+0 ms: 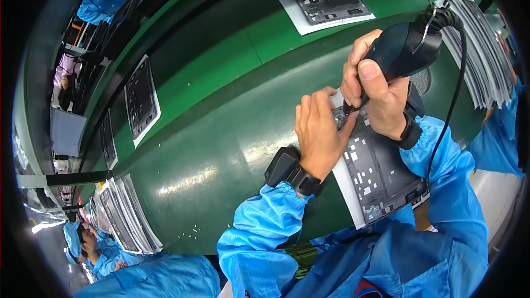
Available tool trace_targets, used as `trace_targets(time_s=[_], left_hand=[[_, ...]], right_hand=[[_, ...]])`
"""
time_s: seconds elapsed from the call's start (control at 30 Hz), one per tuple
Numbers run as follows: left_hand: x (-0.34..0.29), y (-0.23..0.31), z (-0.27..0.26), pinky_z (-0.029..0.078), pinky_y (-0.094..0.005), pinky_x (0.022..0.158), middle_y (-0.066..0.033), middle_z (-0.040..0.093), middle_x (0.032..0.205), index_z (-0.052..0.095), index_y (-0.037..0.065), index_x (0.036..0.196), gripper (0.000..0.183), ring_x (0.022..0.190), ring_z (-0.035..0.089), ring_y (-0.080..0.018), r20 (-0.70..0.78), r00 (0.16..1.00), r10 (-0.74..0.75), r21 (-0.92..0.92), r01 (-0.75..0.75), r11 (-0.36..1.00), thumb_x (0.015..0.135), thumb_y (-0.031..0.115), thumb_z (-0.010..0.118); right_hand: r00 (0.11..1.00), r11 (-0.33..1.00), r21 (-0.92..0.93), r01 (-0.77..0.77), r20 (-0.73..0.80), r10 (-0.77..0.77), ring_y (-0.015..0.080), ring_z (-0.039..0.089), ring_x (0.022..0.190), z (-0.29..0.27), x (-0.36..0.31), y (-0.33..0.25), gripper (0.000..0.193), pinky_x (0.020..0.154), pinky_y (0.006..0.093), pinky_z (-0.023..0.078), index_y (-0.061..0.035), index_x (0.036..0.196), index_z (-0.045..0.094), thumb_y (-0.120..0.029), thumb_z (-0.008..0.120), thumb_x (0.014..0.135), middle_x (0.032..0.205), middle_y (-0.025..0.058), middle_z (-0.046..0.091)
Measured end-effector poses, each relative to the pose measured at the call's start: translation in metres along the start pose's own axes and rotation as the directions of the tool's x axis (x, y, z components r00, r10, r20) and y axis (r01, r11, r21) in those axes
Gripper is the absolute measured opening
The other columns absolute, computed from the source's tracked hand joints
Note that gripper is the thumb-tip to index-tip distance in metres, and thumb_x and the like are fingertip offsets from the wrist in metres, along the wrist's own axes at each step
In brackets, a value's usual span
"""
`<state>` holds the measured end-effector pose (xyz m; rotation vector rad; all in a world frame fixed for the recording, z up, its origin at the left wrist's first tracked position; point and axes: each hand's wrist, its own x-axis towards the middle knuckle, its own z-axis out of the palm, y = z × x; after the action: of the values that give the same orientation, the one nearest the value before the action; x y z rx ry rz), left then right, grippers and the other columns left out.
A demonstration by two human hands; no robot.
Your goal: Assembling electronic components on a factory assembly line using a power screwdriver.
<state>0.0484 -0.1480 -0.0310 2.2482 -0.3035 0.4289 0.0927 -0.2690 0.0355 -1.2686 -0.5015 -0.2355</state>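
Left hand (320, 127), fingers close together toward 12 o'clock, thumb spread toward 1, overlaps the black tablet housing (395, 168), which lies toward 4 o'clock, long axis 11-to-5. Right hand (383, 96) grips the electric screwdriver (400, 49), tip toward 7.

- black rounded handheld tool (400, 49): smooth plastic, semi-glossy
- flat dark-grey rectangular panel (386, 171): pretty matt, metal or plastic, can't tell
- flat white sheet (346, 190): looks like paper
- green tabletop (221, 138): smooth, kinda shiny
- baggy blue sleeve (265, 218): crinkly cloth
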Motion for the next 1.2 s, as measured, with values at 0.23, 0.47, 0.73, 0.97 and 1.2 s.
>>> trace_targets(time_s=[0.23, 0.47, 0.73, 0.97, 1.2], left_hand=[[-0.001, 0.001, 0.0, 0.041, -0.0408, 0.077, -0.0072, 0.055, 0.091, 0.056, 0.005, 0.119, 0.058, 0.089, 0.054, -0.0274, 0.01, 1.0, -0.012, -0.009, 0.012, 1.0, 0.071, 0.013, 0.087], [-0.001, -0.002, 0.001, 0.041, -0.0406, 0.077, -0.0075, 0.055, 0.091, 0.056, 0.005, 0.119, 0.058, 0.088, 0.054, -0.0277, 0.018, 1.0, -0.005, -0.013, 0.006, 1.0, 0.071, 0.013, 0.087], [-0.001, -0.004, 0.002, 0.041, -0.0412, 0.077, -0.0077, 0.056, 0.092, 0.055, 0.005, 0.12, 0.059, 0.088, 0.054, -0.0283, 0.007, 1.0, 0.01, -0.027, -0.01, 1.0, 0.071, 0.012, 0.087], [-0.003, -0.006, 0.002, 0.04, -0.041, 0.078, -0.0079, 0.056, 0.093, 0.055, 0.005, 0.12, 0.058, 0.09, 0.054, -0.0284, 0.023, 1.0, 0.008, -0.02, -0.007, 1.0, 0.072, 0.012, 0.087], [-0.001, -0.003, -0.002, 0.041, -0.0413, 0.08, -0.0081, 0.058, 0.097, 0.055, 0.006, 0.118, 0.057, 0.092, 0.054, -0.0287, 0.042, 0.999, -0.004, -0.024, 0.005, 1.0, 0.072, 0.013, 0.087]], right_hand=[[0.998, 0.998, 0.015, -0.065, 0.004, 0.065, 0.0093, 0.045, 0.048, -0.003, -0.003, 0.002, 0.028, 0.046, 0.0257, 0.041, -0.0034, 0.108, 0.048, -0.029, 0.058, 0.104, 0.063, 0.0029, 0.05], [0.998, 0.998, -0.005, -0.055, 0.018, 0.055, 0.0091, 0.045, 0.049, -0.004, -0.004, 0.003, 0.028, 0.047, 0.0254, 0.04, -0.003, 0.108, 0.048, -0.029, 0.058, 0.104, 0.064, 0.0027, 0.05], [0.999, 0.999, -0.028, -0.04, -0.008, 0.04, 0.008, 0.045, 0.051, 0.0, -0.006, 0.005, 0.03, 0.049, 0.0245, 0.04, -0.0036, 0.106, 0.048, -0.031, 0.061, 0.103, 0.065, 0.0021, 0.05], [1.0, 0.999, -0.026, -0.028, -0.007, 0.028, 0.0078, 0.044, 0.051, 0.005, -0.009, 0.007, 0.028, 0.048, 0.0241, 0.039, -0.0044, 0.103, 0.047, -0.029, 0.06, 0.103, 0.064, 0.0019, 0.049], [1.0, 0.999, -0.044, -0.028, -0.008, 0.027, 0.0079, 0.043, 0.051, 0.006, -0.009, 0.007, 0.027, 0.048, 0.0246, 0.038, -0.0049, 0.102, 0.047, -0.028, 0.061, 0.103, 0.064, 0.0015, 0.048]])
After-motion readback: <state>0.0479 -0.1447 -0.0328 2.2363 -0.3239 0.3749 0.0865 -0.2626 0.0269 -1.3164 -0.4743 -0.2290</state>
